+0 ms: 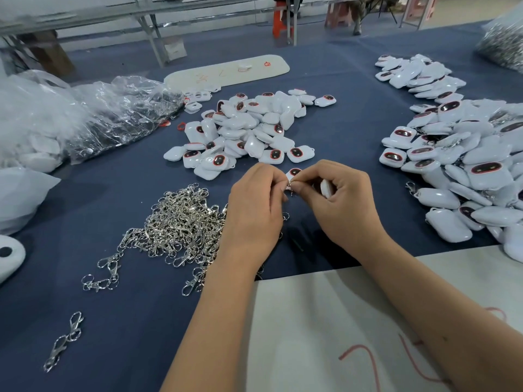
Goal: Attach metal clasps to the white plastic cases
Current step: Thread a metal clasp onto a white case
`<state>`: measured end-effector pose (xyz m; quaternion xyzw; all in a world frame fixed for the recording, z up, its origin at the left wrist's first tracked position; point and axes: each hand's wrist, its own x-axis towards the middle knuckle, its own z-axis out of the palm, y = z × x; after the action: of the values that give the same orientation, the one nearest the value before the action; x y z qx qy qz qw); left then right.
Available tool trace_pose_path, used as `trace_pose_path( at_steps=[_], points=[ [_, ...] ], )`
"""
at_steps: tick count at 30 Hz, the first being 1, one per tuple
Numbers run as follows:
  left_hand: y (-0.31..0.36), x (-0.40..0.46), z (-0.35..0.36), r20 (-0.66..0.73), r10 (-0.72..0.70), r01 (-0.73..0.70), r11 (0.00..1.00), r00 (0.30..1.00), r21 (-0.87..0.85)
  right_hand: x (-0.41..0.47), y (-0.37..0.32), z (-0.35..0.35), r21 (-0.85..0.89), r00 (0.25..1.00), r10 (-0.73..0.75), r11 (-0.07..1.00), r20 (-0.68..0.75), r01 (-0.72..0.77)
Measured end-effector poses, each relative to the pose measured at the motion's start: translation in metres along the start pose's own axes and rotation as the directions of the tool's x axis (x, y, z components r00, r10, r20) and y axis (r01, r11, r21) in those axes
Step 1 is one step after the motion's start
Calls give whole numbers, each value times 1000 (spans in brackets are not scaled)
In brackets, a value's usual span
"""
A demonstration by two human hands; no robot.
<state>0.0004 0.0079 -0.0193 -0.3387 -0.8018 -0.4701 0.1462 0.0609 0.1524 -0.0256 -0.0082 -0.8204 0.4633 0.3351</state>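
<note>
A: What is being held by the hands?

B: A white case (325,188) is being gripped in the curled fingers of the right hand (343,205), and only its edge is being shown past the palm. A small clasp (291,185) is being pinched between the two hands, with the left hand (254,205) closed on it by thumb and forefinger. Another case (294,172) is being partly hidden just behind the fingertips; whether it is being touched cannot be told.

A: Where are the loose clasps being kept?

B: A clasp heap (181,224) is being spread on the blue surface (127,321) just left of the left wrist, partly covered by that hand. Two stray clasps (63,340) are lying apart, near the lower left corner.

A: And the cases?

B: A middle pile (249,131) is being left beyond the hands. A right pile (467,165) is being stacked along the right side, and clasps are being seen on some cases there. A far pile (416,75) is lying behind it.

A: Anything else being seen?

B: Clear bags (107,114) are being bunched at the left. A white sheet (339,321) with red marks is being covered by the right forearm. A white board (226,69) is lying at the far side.
</note>
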Motion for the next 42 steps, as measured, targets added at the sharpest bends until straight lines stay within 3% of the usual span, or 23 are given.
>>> trace_pose_path(
  at_steps=[3, 11, 18, 24, 28, 34, 42],
  points=[
    [3, 1, 5, -16, -26, 25, 999, 1000, -48, 2, 3, -4, 136, 992, 122, 983, 31, -125],
    [9, 1, 9, -70, -18, 10, 993, 997, -117, 5, 10, -6, 467, 962, 232, 841, 145, -273],
    [7, 2, 5, -41, 41, -41, 999, 998, -9, 6, 8, -4, 474, 940, 288, 813, 181, -340],
    [5, 1, 3, 55, 45, -46, 999, 997, 21, 12, 11, -12, 649, 831, 545, 593, 111, -476],
    [4, 0, 5, 116, 40, -45, 998, 992, 36, 13, 3, -8, 649, 844, 527, 609, 99, -456],
    [5, 0, 6, 155, 44, -49, 998, 987, 28, 14, 10, -3, 471, 818, 574, 710, 46, -525],
    [5, 0, 7, 172, 58, -63, 998, 983, 25, 10, 13, -2, 420, 886, 461, 794, 55, -439]
  ],
)
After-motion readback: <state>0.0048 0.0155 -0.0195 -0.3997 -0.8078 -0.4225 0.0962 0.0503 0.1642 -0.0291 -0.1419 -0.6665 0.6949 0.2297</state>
